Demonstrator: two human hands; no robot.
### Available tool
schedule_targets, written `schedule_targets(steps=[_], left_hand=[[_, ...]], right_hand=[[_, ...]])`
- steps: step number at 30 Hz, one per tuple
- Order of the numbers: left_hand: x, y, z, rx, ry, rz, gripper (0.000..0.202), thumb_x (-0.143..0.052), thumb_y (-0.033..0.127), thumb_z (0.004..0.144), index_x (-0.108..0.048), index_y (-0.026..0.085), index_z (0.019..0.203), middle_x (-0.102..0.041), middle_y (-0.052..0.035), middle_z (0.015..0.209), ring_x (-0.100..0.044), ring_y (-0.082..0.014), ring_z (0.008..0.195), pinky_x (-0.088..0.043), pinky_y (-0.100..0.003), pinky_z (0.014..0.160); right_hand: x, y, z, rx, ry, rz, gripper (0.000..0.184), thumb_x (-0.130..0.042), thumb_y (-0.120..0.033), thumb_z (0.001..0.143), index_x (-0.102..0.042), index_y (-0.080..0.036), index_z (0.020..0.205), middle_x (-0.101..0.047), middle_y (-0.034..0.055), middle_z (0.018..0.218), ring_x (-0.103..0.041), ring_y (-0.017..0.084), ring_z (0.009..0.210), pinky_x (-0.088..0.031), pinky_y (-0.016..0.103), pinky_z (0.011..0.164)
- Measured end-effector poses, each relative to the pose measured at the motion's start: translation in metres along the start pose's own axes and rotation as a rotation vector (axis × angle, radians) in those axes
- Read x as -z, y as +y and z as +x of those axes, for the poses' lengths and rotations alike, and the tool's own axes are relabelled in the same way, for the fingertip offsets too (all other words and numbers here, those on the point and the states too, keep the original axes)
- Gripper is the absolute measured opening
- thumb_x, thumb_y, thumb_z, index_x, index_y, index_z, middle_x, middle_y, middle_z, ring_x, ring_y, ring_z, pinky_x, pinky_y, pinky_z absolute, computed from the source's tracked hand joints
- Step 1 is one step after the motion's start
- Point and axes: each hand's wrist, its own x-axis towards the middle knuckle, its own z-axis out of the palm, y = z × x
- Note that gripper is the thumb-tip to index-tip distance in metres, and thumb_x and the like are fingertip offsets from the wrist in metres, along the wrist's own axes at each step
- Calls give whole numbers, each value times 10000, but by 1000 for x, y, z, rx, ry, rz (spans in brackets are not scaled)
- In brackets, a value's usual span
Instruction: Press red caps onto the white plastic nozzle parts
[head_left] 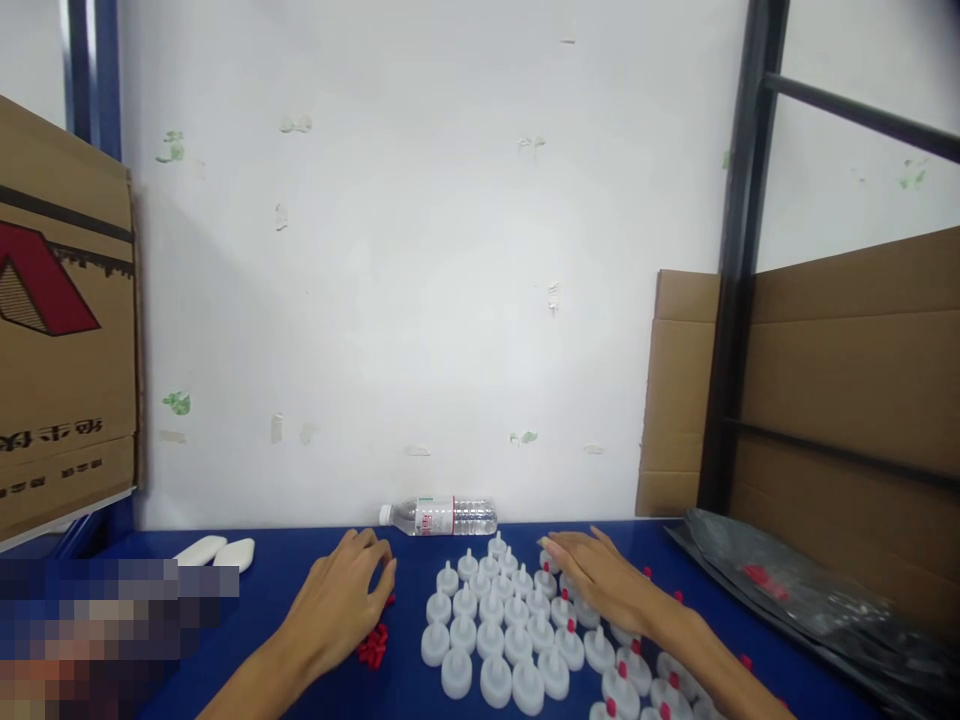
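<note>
My left hand (341, 592) hovers over or rests by a small pile of red tips (372, 648), its fingers curved and the thumb apart from them. Nothing shows in its grasp, though the hand partly hides the pile. My right hand (604, 580) reaches over the right part of a group of white nozzle caps (491, 640), fingers stretched out and palm down. Its fingertips are close to a cap at the back; whether they touch it I cannot tell. Several nozzle caps on the right carry red tips (635, 648), while most on the left are bare.
A clear water bottle (454, 516) lies on its side against the wall. Two white objects (217, 552) lie at the left on the blue table (270, 560). A grey plastic bag (795, 590) lies at the right. Cardboard boxes (67, 350) stand at both sides.
</note>
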Motion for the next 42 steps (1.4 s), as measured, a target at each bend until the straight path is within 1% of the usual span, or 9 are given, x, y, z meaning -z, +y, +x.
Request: schedule_targets(steps=[4,10,16,27,30,33,37,39,42], left_hand=[[-9,-7,1,-32,-37,22,261,-457,218,956,-684,224,827,-705,-64,902,-634,-276,967,-473,-362,786],[-18,-15,3,-54,-110,22,204,-559,315,945,-731,221,888,-733,-66,941,-624,-284,965,-446,-387,848],[-25,-19,3,-86,-150,16,274,-479,332,1007,-742,263,985,-738,-42,965,-618,-267,985,-418,-382,865],[-37,-21,2,-119,-96,43,167,-597,188,909,-714,240,803,-733,-18,872,-653,-240,876,-415,-355,822],[-37,-19,2,-147,-50,29,176,-565,186,923,-689,233,808,-720,-23,868,-651,-245,876,-427,-361,816],[-34,-16,2,-172,26,4,194,-492,215,971,-665,225,885,-714,-39,909,-643,-256,917,-446,-391,858],[-27,-8,3,-214,130,-25,216,-424,236,1015,-632,220,956,-717,-33,886,-659,-250,916,-476,-406,877],[-24,-2,3,-307,209,-44,200,-433,221,1022,-624,225,965,-724,-12,886,-676,-225,864,-471,-420,918],[-21,12,0,-493,373,-71,151,-470,187,1028,-613,231,1035,-739,6,917,-681,-198,819,-465,-410,920]], right_hand=[[15,-13,-2,87,79,-33,584,-182,-513,1084,-698,-241,1112,-722,55,1171,-602,241,1181,-191,560,1199],[19,-33,-11,206,47,-53,559,-241,-457,1096,-739,-242,957,-743,12,930,-560,208,1208,-118,471,1230],[7,-37,-15,226,0,-98,619,-201,-460,1097,-740,-189,959,-734,97,1054,-589,242,1189,-206,542,1197],[-3,-37,-19,225,-53,-102,549,-235,-431,1100,-707,-199,944,-741,95,1057,-551,286,1296,-214,631,1180],[1,-40,-19,248,-24,-89,516,-258,-403,1100,-696,-200,916,-742,80,1030,-581,274,1255,-220,613,1177],[6,-43,-17,262,64,-68,459,-277,-350,1102,-674,-217,914,-736,27,985,-658,206,1061,-254,550,1165],[4,-43,-14,210,206,-21,194,-556,-423,1014,-636,-249,1040,-716,-7,1033,-661,196,973,-330,496,1111],[1,-42,-13,195,257,-40,184,-645,-413,963,-611,-245,1030,-701,4,1015,-651,219,963,-393,482,1044],[-3,-47,-14,271,270,-55,98,-547,-310,1022,-582,-265,1101,-682,27,1099,-625,238,1047,-465,427,929]])
